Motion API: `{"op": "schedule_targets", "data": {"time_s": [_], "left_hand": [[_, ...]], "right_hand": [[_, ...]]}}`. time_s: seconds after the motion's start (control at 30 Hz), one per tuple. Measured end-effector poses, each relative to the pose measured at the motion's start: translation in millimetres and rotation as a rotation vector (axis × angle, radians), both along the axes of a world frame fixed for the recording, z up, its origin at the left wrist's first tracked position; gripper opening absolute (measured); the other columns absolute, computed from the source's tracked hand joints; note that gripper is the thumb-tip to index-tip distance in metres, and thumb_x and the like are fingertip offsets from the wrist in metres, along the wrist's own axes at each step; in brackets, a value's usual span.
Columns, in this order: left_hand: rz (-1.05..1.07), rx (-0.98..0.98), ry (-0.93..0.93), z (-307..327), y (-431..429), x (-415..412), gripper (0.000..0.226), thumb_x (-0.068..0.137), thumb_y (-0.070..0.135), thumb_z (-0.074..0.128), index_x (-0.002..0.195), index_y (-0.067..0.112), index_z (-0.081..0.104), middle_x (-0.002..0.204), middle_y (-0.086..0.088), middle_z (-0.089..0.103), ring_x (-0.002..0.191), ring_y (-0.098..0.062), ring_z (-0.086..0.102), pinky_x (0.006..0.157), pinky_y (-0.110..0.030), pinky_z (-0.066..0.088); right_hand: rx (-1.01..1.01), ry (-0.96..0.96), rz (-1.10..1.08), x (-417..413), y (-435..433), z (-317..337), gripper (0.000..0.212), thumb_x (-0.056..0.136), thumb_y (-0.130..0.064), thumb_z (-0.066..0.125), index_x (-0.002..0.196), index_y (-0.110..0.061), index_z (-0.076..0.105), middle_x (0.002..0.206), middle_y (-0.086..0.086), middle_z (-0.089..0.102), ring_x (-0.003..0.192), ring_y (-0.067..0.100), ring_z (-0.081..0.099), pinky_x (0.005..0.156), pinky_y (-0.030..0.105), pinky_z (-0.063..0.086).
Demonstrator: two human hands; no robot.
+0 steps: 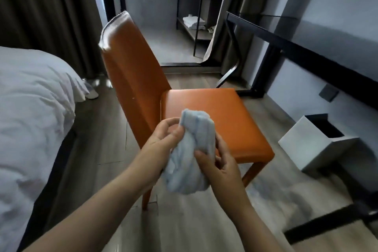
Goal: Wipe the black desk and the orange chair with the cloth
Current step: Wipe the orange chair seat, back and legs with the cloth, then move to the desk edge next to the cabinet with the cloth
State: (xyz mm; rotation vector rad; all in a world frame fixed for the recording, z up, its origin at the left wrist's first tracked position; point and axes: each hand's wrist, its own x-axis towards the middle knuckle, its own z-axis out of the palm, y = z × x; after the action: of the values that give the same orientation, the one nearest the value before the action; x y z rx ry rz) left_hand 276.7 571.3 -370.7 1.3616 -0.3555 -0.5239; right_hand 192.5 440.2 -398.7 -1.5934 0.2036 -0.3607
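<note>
Pale-blue cloth [190,155]: bunched into a loose wad and held between both hands, in the air over the front edge of the orange chair [225,116]; I see no contact with the seat.
Left hand [161,141]: on the backrest side of the wad, with thumb and fingertips pinching its upper fold.
Right hand [218,161]: on the side of the wad away from the backrest, gripping it with the thumb pressed on the near face and the fingers curled behind.
Orange chair: directly beneath and beyond my hands. The glossy seat faces me, and the backrest stands upright along its left edge.
Black desk [306,47]: off the chair's right side along the wall, well apart from both hands.
Step in hand: I judge I am regathering the cloth to get a usable face, with the chair seat as the surface about to be wiped. I cannot tell from here whether the desk has been done.
Next move: it calls for one hand to take the wad under a flat palm, lower it onto the seat near the backrest and draw firm strokes toward the front edge. The backrest would come after that.
White bin [313,141]: on the floor to the right of the chair's front corner, below the desk.
Bed [30,98]: to the chair's left, behind the backrest.
</note>
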Motion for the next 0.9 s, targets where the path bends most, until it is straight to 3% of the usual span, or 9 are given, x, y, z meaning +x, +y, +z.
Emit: {"op": "schedule_targets", "data": {"time_s": [0.13, 0.23, 0.3, 0.37, 0.5, 0.6, 0.7, 0.9], "left_hand": [[-0.042, 0.005, 0.185, 39, -28, -4, 0.035, 0.088, 0.036, 0.056, 0.115, 0.015, 0.060, 0.107, -0.008, 0.070, 0.100, -0.020, 0.068, 0.080, -0.032, 0.056], [-0.067, -0.001, 0.239, 81, -46, -17, 0.026, 0.088, 0.031, 0.057, 0.104, 0.012, 0.065, 0.101, -0.013, 0.071, 0.095, -0.025, 0.068, 0.078, -0.035, 0.055], [-0.069, 0.003, 0.253, 116, -58, -26, 0.023, 0.087, 0.028, 0.058, 0.100, 0.011, 0.066, 0.097, -0.013, 0.070, 0.093, -0.025, 0.067, 0.081, -0.038, 0.054], [-0.088, 0.026, 0.246, 158, -66, -39, 0.021, 0.090, 0.024, 0.056, 0.101, 0.009, 0.067, 0.097, -0.014, 0.071, 0.093, -0.026, 0.067, 0.086, -0.041, 0.054], [-0.142, 0.109, 0.175, 242, -61, -70, 0.023, 0.096, 0.023, 0.051, 0.109, 0.013, 0.067, 0.102, -0.009, 0.072, 0.097, -0.021, 0.069, 0.087, -0.037, 0.056], [-0.119, 0.194, 0.042, 295, -43, -89, 0.023, 0.097, 0.027, 0.051, 0.112, 0.021, 0.066, 0.105, -0.004, 0.072, 0.097, -0.017, 0.068, 0.082, -0.032, 0.055], [0.040, 0.438, -0.288, 337, -16, -102, 0.016, 0.095, 0.033, 0.054, 0.105, 0.029, 0.066, 0.100, 0.010, 0.068, 0.093, -0.005, 0.063, 0.074, -0.021, 0.048], [-0.007, 0.724, -0.653, 394, 34, -138, 0.035, 0.092, 0.046, 0.053, 0.122, 0.028, 0.057, 0.114, 0.013, 0.055, 0.103, -0.007, 0.055, 0.087, -0.033, 0.054]], "right_hand": [[0.003, 0.069, -0.082, -7, -25, 41, 0.074, 0.071, -0.045, 0.073, 0.138, -0.036, 0.042, 0.126, -0.015, 0.061, 0.114, 0.004, 0.059, 0.089, 0.029, 0.054], [-0.009, 0.140, -0.156, -20, -36, 82, 0.064, 0.075, -0.024, 0.075, 0.132, -0.031, 0.047, 0.115, -0.013, 0.066, 0.106, 0.004, 0.063, 0.082, 0.023, 0.054], [-0.025, 0.180, -0.192, -32, -43, 118, 0.057, 0.074, -0.019, 0.075, 0.124, -0.031, 0.052, 0.107, -0.012, 0.068, 0.100, 0.007, 0.065, 0.078, 0.023, 0.054], [-0.064, 0.195, -0.241, -48, -48, 160, 0.052, 0.068, -0.027, 0.074, 0.115, -0.033, 0.054, 0.100, -0.016, 0.068, 0.095, 0.005, 0.065, 0.077, 0.022, 0.052], [-0.114, 0.195, -0.285, -85, -51, 249, 0.040, 0.068, -0.020, 0.073, 0.103, -0.031, 0.055, 0.095, -0.015, 0.068, 0.085, 0.000, 0.065, 0.067, 0.015, 0.050], [-0.162, 0.223, -0.316, -111, -47, 306, 0.040, 0.069, -0.022, 0.074, 0.102, -0.032, 0.055, 0.096, -0.010, 0.069, 0.086, 0.000, 0.065, 0.070, 0.021, 0.052], [-0.244, 0.261, -0.319, -139, -36, 355, 0.046, 0.071, -0.024, 0.073, 0.109, -0.037, 0.051, 0.102, -0.016, 0.066, 0.091, -0.004, 0.062, 0.075, 0.020, 0.052], [-0.367, 0.277, -0.352, -194, -5, 427, 0.049, 0.065, -0.033, 0.068, 0.111, -0.036, 0.050, 0.102, -0.017, 0.063, 0.092, 0.000, 0.061, 0.077, 0.027, 0.054]]}}
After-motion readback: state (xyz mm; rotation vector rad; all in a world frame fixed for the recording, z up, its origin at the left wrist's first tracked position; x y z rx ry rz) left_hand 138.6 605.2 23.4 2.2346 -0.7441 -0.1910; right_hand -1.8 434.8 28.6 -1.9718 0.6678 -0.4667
